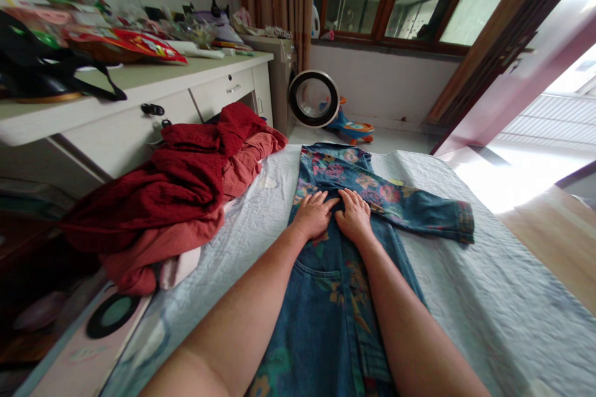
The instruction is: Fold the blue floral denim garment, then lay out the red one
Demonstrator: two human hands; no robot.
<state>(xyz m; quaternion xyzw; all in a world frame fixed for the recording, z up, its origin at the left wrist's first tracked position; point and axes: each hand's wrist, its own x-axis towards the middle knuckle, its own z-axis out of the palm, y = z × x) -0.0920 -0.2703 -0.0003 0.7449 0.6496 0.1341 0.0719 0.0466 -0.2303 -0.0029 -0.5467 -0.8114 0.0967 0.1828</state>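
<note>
A blue denim jacket (307, 304) with a floral print lies spread over the bed, its lower part close to me. One sleeve (419, 211) stretches out to the right and ends in a patterned cuff. My left hand (315, 214) rests on the upper part of the jacket, palm down with fingers spread. Beside it my right hand (354, 214) also presses flat on the denim, fingers extended. The two hands nearly touch at the thumbs, and neither one grips the cloth visibly.
Left of the jacket, dark red and coral cloths (186, 180) are heaped at the bed's edge. A cluttered white desk (186, 90) runs along the left. A washing machine (284, 68) with its round door open stands beyond, near a blue and orange ride-on toy (351, 127). An open door (503, 74) is at right.
</note>
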